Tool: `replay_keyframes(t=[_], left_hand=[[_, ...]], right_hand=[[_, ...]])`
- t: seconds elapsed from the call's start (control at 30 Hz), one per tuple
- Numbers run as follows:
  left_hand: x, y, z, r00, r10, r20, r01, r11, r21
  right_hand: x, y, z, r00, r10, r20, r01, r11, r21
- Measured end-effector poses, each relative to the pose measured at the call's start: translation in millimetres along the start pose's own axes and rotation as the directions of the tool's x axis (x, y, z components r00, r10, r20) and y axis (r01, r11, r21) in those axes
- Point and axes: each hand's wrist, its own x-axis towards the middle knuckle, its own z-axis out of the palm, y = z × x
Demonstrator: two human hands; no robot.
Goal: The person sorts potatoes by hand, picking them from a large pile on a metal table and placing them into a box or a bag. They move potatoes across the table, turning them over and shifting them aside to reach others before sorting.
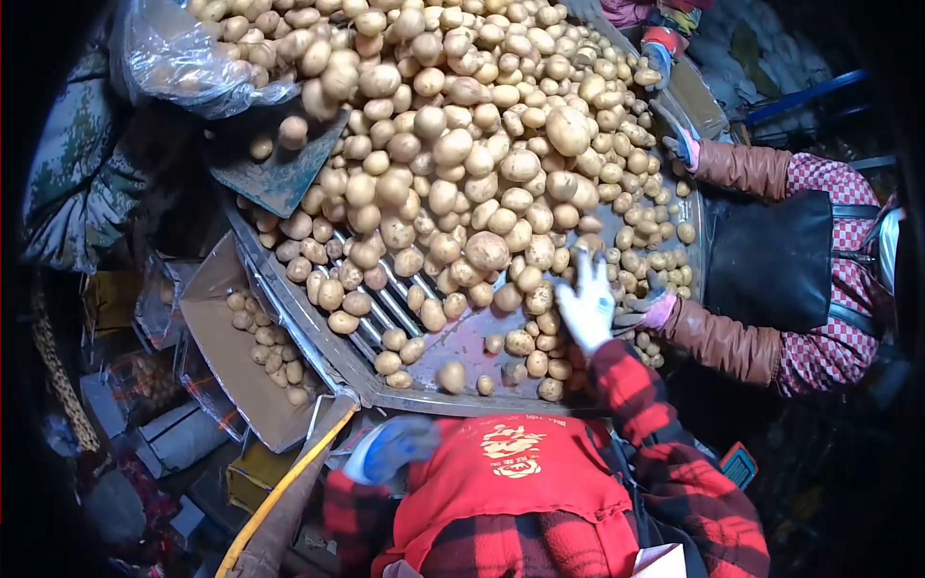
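Note:
My right hand (586,304), in a white glove, reaches over the sorting table (462,332) with its fingers spread. It is beside loose potatoes (540,337) at the edge of a large heap of potatoes (453,149). My left hand (397,449), in a blue and white glove, is near my red apron (511,467), below the table's front edge. Motion blurs its fingers, and I cannot make out anything in them. A single potato (451,377) lies on the table between my hands, close to the front edge.
A cardboard box (217,289) with potatoes stands left of the table, by metal rollers (390,289). A plastic bag (183,67) lies at the upper left. A co-worker's gloved hands (650,306) are at the right edge. A yellow hose-like strip (279,496) runs at lower left.

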Motion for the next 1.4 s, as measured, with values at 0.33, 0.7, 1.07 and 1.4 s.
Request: replay_keyframes(t=[0.33,0.7,1.07,1.4], left_hand=[[200,63,116,0.998,0.047,0.029,-0.055,0.873,0.484],[265,51,123,0.993,-0.097,-0.070,0.098,0.995,0.010],[294,51,106,0.982,-0.159,-0.100,0.137,0.972,-0.192],[288,78,128,0.944,-0.250,0.216,0.274,0.957,-0.091]], right_hand=[[34,-34,2,0.971,0.217,-0.098,-0.222,0.974,-0.039],[30,18,-12,0.983,0.182,-0.004,-0.100,0.557,0.824],[125,62,-50,0.982,-0.186,-0.023,0.172,0.943,-0.284],[37,24,-52,0.996,0.015,-0.089,0.055,0.683,0.728]])
